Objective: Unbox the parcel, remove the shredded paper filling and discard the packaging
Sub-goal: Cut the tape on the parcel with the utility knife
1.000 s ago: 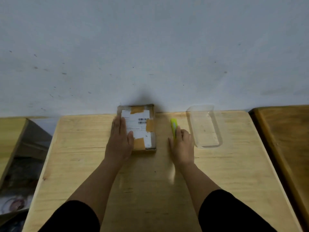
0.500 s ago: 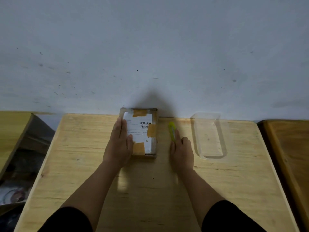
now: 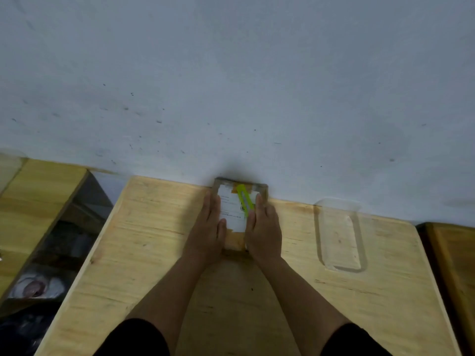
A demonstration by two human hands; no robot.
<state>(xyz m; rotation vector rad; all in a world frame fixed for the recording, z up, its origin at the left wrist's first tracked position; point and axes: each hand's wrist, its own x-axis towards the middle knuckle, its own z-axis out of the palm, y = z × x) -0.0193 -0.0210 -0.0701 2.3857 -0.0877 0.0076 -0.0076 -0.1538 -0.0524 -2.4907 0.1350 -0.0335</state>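
At frame centre, the parcel (image 3: 235,217) lies on the wooden table (image 3: 159,253) against the wall. The left hand (image 3: 208,231) rests flat along its left edge, fingers straight. The right hand (image 3: 262,232) holds a yellow-green cutter (image 3: 243,199) over the label (thumb pressing the handle), fingers extended forward.
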